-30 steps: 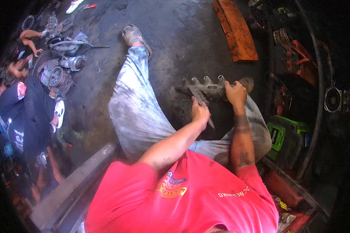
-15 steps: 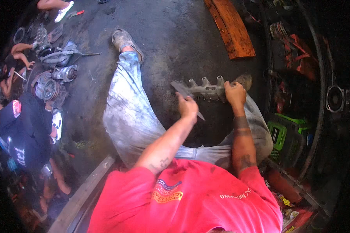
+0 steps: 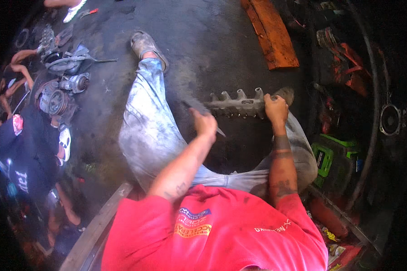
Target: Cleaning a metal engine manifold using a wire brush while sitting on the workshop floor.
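Observation:
A grey cast-metal manifold (image 3: pixel 237 105) with several tubular ports along its upper edge lies crosswise between my legs, beside my right shoe. My right hand (image 3: pixel 276 109) is closed on its right end. My left hand (image 3: pixel 203 121) grips a long flat metal file (image 3: pixel 218 131) with a pointed end, slanted near the manifold's left end. The file's upper part is blurred, so I cannot tell whether it touches the metal.
An orange-brown plank (image 3: pixel 270 35) lies ahead. Coworkers (image 3: pixel 27 149) sit at left among metal parts (image 3: pixel 59 101). On the right are a green case (image 3: pixel 323 162), red metal items (image 3: pixel 352 77) and a round flanged part (image 3: pixel 389 118). A beam (image 3: pixel 95 226) runs along my left.
My left hand and the file have moved leftward, off the manifold's middle toward its left end. My right hand stays on the manifold, with little movement.

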Tool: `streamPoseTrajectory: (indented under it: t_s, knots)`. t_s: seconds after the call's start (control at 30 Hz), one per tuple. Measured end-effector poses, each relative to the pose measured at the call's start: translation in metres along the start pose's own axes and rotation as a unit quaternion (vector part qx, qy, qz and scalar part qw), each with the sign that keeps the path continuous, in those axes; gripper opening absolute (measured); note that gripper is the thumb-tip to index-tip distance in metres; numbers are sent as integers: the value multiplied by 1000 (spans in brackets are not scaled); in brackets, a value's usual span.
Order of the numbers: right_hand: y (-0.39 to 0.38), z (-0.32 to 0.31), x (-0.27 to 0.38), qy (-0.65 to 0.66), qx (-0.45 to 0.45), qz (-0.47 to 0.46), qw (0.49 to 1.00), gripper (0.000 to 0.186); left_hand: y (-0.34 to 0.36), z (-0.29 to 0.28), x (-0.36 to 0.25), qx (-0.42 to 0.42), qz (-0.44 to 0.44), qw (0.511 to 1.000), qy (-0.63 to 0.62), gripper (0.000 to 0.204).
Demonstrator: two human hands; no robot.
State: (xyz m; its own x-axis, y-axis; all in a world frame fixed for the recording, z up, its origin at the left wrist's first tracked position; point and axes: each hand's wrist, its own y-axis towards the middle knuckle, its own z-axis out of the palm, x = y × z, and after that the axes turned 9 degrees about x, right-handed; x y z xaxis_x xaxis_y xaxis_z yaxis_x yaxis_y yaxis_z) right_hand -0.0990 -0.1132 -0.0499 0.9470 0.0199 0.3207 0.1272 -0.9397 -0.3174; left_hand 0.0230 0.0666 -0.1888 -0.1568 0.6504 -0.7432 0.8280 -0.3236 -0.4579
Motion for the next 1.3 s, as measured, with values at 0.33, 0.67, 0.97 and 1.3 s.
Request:
streamPoseTrajectory:
  t_s: [0.33,0.67,0.97,1.3]
  knots:
    - [-7,1,-4,0,19,-16,1000,54,49,-15,-2,150,-48,987,34,73]
    - [3,1,-33,7,-12,9,1000,57,-44,41,-56,150,-129,979,-45,76]
    - [2,-3,-2,20,30,18,999,53,-35,14,-24,79,-93,993,-11,74]
    - [5,6,-12,24,16,19,999,52,95,-16,0,127,-62,989,-46,58]
